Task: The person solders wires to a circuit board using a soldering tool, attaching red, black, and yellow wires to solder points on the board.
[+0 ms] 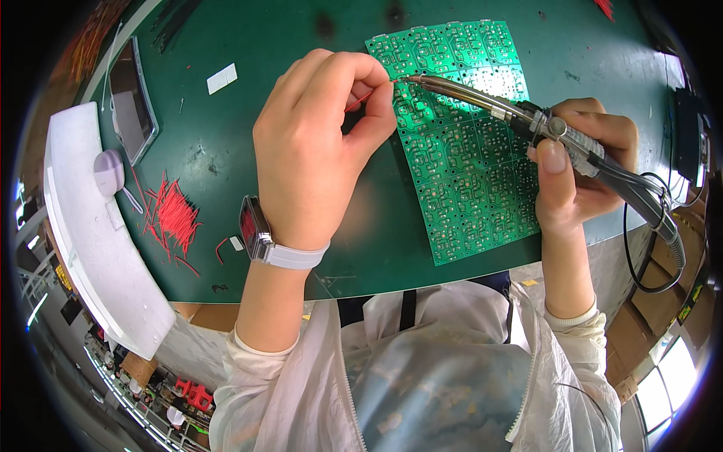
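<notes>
A green circuit board panel (449, 162), divided into several repeated sections, lies on the green work surface in front of me. My left hand (324, 113), with a watch on its wrist, pinches a short red wire (361, 101) between thumb and forefinger at the panel's upper left edge. In my right hand (576, 162) is a soldering iron (482, 104), its fingers wrapped round the handle. The iron's tip meets the board close to the wire's end, just beyond my left fingertips. Whether tip and wire touch is too small to tell.
Loose red wires (175, 211) lie heaped on the left, near a smartphone (133, 102) and a white curved ledge (94, 226) holding a pale lilac case (109, 172). A white label piece (222, 78) rests farther back. The iron's black cable (648, 289) loops down at right.
</notes>
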Demonstrator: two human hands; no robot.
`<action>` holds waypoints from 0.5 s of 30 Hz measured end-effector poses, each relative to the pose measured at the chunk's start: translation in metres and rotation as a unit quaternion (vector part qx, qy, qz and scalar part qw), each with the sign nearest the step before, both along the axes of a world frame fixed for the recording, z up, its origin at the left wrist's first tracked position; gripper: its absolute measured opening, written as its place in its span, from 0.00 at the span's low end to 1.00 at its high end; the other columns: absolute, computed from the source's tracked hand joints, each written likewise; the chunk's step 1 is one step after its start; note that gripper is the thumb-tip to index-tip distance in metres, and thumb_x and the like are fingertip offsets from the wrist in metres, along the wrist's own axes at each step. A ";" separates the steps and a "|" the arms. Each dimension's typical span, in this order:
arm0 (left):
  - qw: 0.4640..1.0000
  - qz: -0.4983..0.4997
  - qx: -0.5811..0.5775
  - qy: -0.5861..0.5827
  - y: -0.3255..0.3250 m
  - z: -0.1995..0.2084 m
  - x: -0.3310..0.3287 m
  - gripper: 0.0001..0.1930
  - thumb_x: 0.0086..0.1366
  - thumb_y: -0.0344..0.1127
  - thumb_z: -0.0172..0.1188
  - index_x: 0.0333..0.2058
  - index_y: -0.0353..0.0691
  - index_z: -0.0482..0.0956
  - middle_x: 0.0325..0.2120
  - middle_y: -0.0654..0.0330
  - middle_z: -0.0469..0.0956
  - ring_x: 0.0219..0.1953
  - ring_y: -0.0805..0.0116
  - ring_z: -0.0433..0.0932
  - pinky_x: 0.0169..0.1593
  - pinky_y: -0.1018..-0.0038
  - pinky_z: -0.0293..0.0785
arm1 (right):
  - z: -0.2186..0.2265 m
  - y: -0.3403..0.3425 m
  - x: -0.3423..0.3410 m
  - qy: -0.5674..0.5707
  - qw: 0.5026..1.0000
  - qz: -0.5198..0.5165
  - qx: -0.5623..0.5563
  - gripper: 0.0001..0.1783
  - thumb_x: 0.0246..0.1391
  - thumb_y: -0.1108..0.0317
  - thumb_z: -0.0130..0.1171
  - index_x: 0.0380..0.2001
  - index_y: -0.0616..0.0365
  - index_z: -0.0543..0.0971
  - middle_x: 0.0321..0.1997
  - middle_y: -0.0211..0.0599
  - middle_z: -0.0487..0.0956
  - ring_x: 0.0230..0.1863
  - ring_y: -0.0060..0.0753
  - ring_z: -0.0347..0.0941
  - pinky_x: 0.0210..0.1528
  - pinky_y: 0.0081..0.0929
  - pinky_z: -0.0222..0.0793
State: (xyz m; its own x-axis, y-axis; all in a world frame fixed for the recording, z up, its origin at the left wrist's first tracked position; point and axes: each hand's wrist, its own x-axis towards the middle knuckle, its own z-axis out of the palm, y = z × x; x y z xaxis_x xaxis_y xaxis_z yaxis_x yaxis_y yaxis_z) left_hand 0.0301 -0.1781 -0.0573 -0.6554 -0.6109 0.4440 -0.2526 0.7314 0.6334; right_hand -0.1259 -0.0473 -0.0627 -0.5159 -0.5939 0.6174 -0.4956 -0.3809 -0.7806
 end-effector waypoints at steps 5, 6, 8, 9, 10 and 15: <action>1.000 0.001 -0.010 -0.002 0.000 -0.001 0.000 0.10 0.46 0.17 0.61 0.28 0.35 0.72 0.21 0.63 0.72 0.22 0.76 0.69 0.29 0.82 0.69 | 0.000 -0.001 0.000 0.011 1.000 0.009 -0.005 0.18 0.39 0.75 0.65 0.30 0.71 0.67 0.22 0.43 0.74 0.22 0.26 0.69 0.25 0.19 0.65; 1.000 0.001 -0.010 -0.001 0.000 -0.001 0.000 0.10 0.46 0.17 0.61 0.28 0.35 0.72 0.21 0.63 0.72 0.22 0.76 0.69 0.29 0.82 0.69 | 0.000 -0.001 0.000 0.010 1.000 0.003 -0.006 0.18 0.39 0.75 0.65 0.30 0.71 0.67 0.22 0.43 0.74 0.22 0.26 0.69 0.25 0.19 0.65; 1.000 0.000 -0.016 -0.003 0.000 -0.001 0.000 0.10 0.46 0.17 0.61 0.28 0.35 0.72 0.21 0.63 0.72 0.22 0.76 0.69 0.29 0.82 0.69 | 0.000 -0.001 -0.001 0.021 1.000 0.010 -0.006 0.18 0.39 0.75 0.65 0.30 0.71 0.67 0.22 0.44 0.74 0.22 0.26 0.70 0.25 0.19 0.66; 1.000 0.000 -0.016 0.000 0.000 -0.001 0.000 0.10 0.46 0.17 0.61 0.28 0.35 0.72 0.21 0.63 0.72 0.22 0.76 0.69 0.29 0.82 0.69 | 0.000 -0.001 -0.001 0.023 1.000 0.006 -0.004 0.18 0.39 0.75 0.65 0.30 0.71 0.67 0.22 0.44 0.74 0.22 0.27 0.70 0.25 0.19 0.66; 1.000 0.000 -0.019 -0.004 -0.001 -0.001 -0.001 0.10 0.46 0.17 0.61 0.28 0.35 0.72 0.21 0.63 0.72 0.22 0.76 0.69 0.29 0.82 0.69 | 0.000 -0.001 -0.001 0.025 1.000 0.011 -0.005 0.18 0.39 0.75 0.65 0.30 0.71 0.67 0.22 0.44 0.74 0.22 0.27 0.70 0.25 0.19 0.66; 1.000 0.001 -0.023 -0.002 0.000 -0.001 -0.001 0.10 0.46 0.17 0.61 0.28 0.35 0.73 0.21 0.63 0.73 0.22 0.76 0.70 0.29 0.82 0.69 | 0.000 0.000 -0.001 0.034 0.999 0.003 -0.003 0.19 0.39 0.74 0.65 0.31 0.72 0.68 0.22 0.44 0.74 0.22 0.26 0.70 0.24 0.18 0.65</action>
State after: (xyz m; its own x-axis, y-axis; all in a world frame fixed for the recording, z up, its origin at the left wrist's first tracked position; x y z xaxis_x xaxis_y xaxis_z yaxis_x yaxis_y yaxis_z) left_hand 0.0292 -0.1783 -0.0584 -0.6565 -0.5910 0.4687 -0.2567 0.7593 0.5979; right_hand -0.1268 -0.0477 -0.0624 -0.4691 -0.5927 0.6548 -0.5448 -0.3893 -0.7427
